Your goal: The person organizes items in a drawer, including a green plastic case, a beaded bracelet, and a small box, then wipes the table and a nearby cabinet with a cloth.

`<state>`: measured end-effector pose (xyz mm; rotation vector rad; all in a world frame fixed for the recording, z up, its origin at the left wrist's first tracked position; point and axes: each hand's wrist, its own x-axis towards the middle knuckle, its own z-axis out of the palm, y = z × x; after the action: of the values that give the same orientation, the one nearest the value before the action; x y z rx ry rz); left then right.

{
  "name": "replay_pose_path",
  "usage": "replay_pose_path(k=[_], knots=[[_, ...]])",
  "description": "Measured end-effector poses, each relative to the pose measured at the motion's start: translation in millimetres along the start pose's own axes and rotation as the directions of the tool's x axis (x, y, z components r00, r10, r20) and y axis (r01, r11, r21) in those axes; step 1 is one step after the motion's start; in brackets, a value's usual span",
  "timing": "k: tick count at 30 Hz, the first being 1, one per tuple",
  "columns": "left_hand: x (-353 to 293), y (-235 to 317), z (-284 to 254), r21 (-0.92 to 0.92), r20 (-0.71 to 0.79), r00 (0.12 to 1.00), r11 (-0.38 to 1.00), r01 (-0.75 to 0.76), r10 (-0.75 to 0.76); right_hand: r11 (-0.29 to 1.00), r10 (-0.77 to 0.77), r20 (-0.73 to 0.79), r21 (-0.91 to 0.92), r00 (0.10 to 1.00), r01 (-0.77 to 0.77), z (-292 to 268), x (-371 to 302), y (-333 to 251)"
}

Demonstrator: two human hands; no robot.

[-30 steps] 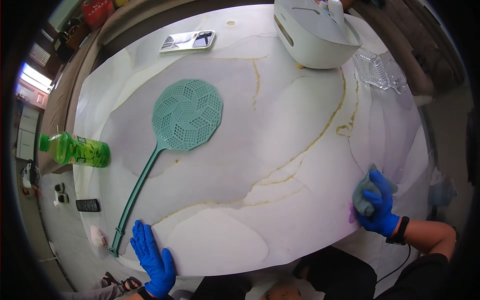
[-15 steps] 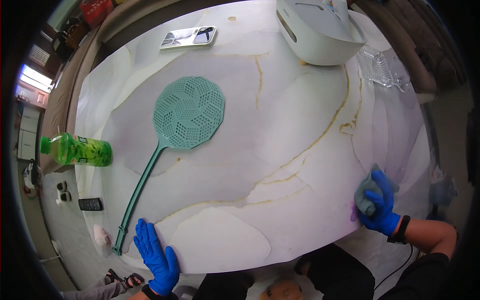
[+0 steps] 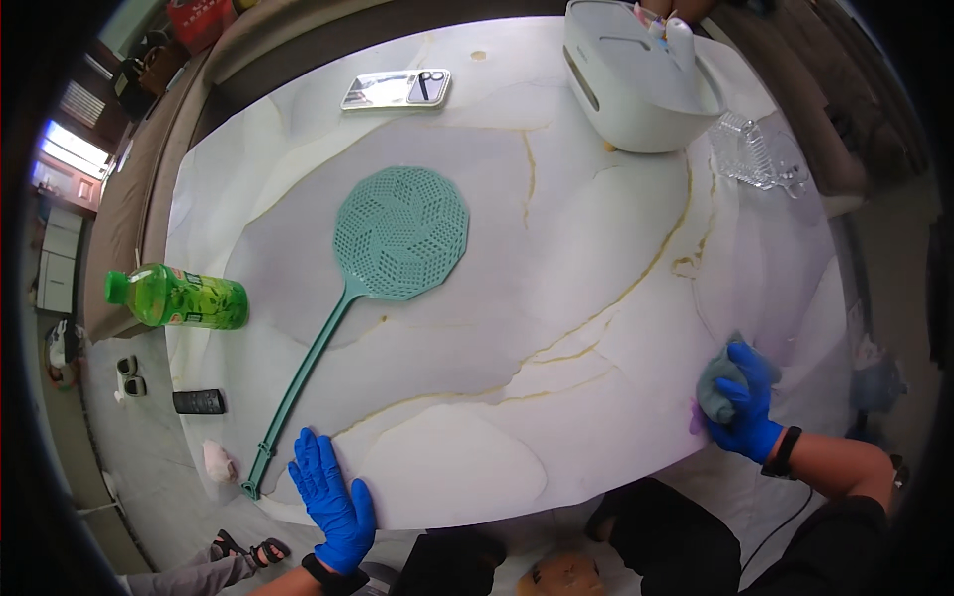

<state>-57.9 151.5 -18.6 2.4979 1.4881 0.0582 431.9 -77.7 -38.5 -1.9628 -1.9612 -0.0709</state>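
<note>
My right hand (image 3: 747, 402), in a blue glove, grips a bunched grey-green cloth (image 3: 716, 389) against the right edge of the marble-patterned table (image 3: 477, 447). A small purple patch (image 3: 697, 416) shows beside the cloth. Flat on the table's near left edge lies my left hand (image 3: 334, 497), also gloved in blue, fingers stretched out and holding nothing. Just left of it is the handle end of a green fly swatter (image 3: 401, 233), whose perforated head lies near the table's middle.
A green-capped drink bottle (image 3: 179, 297) lies at the left edge, near a black remote control (image 3: 200, 401) and a crumpled tissue (image 3: 219, 462). Farther back are a phone (image 3: 397, 89), a white tissue box (image 3: 646, 84) and a clear plastic tray (image 3: 755, 154). Another person's sandalled feet (image 3: 248, 548) show lower left.
The view has shifted a little, so the table's things sit slightly right and lower. My right hand and the cloth have moved slightly left along the table edge. My left hand stays flat.
</note>
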Motion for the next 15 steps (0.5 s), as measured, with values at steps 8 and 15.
replay_pose_path(k=[8,15], knots=[[-0.5,2.1,-0.3,-0.021,0.014,1.0,1.0,0.012,-0.012,1.0,-0.011,-0.013,-0.014,1.0,0.01,-6.1,6.1,-0.2],[-1.4,5.0,-11.4,-0.046,0.017,1.0,0.999,0.011,-0.01,0.999,0.041,0.025,0.008,0.999,-0.042,-14.5,11.1,-8.3]])
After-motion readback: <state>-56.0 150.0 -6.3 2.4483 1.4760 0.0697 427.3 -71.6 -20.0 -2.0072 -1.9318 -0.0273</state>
